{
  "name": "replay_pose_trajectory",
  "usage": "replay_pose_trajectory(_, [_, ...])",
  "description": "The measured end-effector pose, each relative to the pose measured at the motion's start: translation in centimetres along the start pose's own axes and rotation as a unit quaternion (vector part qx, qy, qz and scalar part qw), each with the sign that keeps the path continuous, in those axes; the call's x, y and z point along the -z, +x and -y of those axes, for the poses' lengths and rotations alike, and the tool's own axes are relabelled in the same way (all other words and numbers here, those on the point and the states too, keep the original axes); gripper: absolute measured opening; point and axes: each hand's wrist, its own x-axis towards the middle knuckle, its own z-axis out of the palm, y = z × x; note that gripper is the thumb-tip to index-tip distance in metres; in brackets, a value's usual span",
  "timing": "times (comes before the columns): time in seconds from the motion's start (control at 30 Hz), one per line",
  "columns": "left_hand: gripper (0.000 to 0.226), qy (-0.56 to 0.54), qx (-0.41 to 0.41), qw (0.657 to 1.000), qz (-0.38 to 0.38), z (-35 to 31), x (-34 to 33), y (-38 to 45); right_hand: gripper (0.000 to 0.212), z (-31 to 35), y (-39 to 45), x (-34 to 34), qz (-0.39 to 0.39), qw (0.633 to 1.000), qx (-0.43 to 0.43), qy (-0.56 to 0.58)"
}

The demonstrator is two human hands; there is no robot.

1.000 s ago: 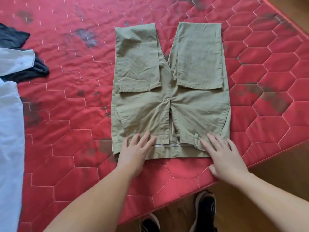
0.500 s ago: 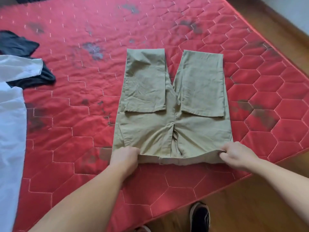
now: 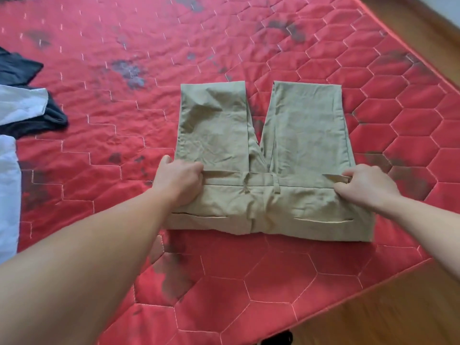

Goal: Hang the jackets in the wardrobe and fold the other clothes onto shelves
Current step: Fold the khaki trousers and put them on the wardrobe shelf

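The white garment point(image 3: 10, 170) and the dark garment point(image 3: 22, 95) are cut off by the left edge. A black shoe point(image 3: 278, 339) shows only partly at the bottom edge. The folded-over waist of the khaki trousers point(image 3: 263, 155) hides the leg ends beneath.

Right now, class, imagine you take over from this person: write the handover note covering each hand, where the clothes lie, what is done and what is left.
Left hand: grips the left end of the waistband of the khaki trousers.
Right hand: pinches the right end of the waistband.
Trousers lie on the red quilted mattress, legs folded back, waist end folded over them.
White garment and dark garment lie unfolded at the mattress's left edge.
Left: finish the trousers, shelve them, then deal with the others. No wardrobe or shelves in view.
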Motion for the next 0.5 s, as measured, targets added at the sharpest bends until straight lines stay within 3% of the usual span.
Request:
replay_pose_trajectory(0.1, [0.022,0.002,0.031,0.998,-0.046,0.1,-2.6,1.5,0.012,0.3,1.7,-1.7,-0.022,0.999,0.01,-0.038])
replay_pose_trajectory(0.2, [0.034,-0.068,0.11,0.99,-0.057,-1.4,-4.0,1.7,0.009,-0.3,2.8,-3.5,-0.07,0.996,0.025,-0.058])
replay_pose_trajectory(0.37, [0.072,-0.103,0.0,0.99,0.095,-6.3,-5.0,-0.8,0.021,-0.9,3.4,-5.8,-0.185,0.981,0.043,0.046])
replay_pose_trajectory(0.43, [0.077,-0.074,0.026,0.988,0.133,-6.7,-6.6,-1.0,0.022,-0.2,3.5,-5.7,-0.219,0.971,0.067,0.071])
replay_pose_trajectory(0.5, [0.078,-0.055,0.062,0.987,0.139,-6.7,-8.2,-0.9,0.027,1.0,3.0,-6.1,-0.244,0.955,0.155,0.067])
